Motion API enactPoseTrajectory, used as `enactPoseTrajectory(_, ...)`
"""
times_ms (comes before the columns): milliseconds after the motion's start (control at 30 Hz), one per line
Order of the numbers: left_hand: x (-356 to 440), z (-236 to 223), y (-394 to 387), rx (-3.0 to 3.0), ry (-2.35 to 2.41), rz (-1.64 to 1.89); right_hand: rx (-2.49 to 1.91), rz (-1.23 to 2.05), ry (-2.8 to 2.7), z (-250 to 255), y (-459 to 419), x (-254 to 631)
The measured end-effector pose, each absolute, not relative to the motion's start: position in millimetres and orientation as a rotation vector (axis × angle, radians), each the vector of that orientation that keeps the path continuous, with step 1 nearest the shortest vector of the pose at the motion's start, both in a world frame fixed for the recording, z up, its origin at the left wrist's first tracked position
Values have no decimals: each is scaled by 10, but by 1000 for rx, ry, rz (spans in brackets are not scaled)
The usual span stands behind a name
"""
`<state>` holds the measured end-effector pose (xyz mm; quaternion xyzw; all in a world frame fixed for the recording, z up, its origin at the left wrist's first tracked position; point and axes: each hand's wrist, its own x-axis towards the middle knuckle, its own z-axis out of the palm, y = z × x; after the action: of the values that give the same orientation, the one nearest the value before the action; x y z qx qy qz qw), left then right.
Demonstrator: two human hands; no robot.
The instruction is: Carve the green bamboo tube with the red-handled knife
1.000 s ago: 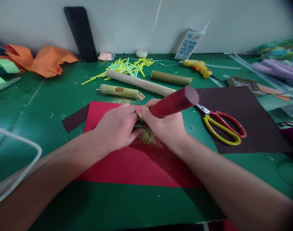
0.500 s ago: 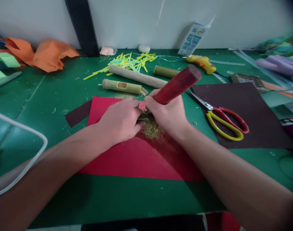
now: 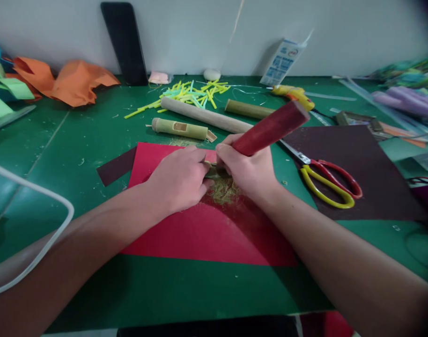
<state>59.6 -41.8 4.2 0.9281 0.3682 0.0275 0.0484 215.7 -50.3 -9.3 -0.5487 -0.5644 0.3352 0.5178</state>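
My left hand (image 3: pixel 180 178) is closed around a short piece of green bamboo (image 3: pixel 217 172), pressing it down on the red sheet (image 3: pixel 200 234). In my right hand (image 3: pixel 254 171) is a tool with a thick red wooden handle (image 3: pixel 273 128), leaning up to the right. Its working end is hidden by my fingers, close to the bamboo. Greenish-brown shavings (image 3: pixel 226 191) lie on the sheet below the bamboo. Just beyond my hands rests a bamboo tube (image 3: pixel 180 128) with a rectangular opening cut in its side.
Red-and-yellow-handled scissors (image 3: pixel 328 182) lie on a dark sheet (image 3: pixel 379 187) to the right. Behind are a wooden stick (image 3: pixel 207 114), another bamboo tube (image 3: pixel 249 109), cut straws (image 3: pixel 186 95) and a yellow glue gun (image 3: pixel 294 95). A white cable (image 3: pixel 41 189) loops over my left forearm.
The red handle has tipped lower and farther to the right, with my right hand shifting slightly right. My left hand keeps its hold on the bamboo. The whole view has shifted a little.
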Motion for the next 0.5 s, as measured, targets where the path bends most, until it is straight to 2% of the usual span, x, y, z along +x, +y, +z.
enactPoseTrajectory(500, 597, 51, -416, 2754, 1132, 64, -1353, 821, -1412, -62, -485, 2147)
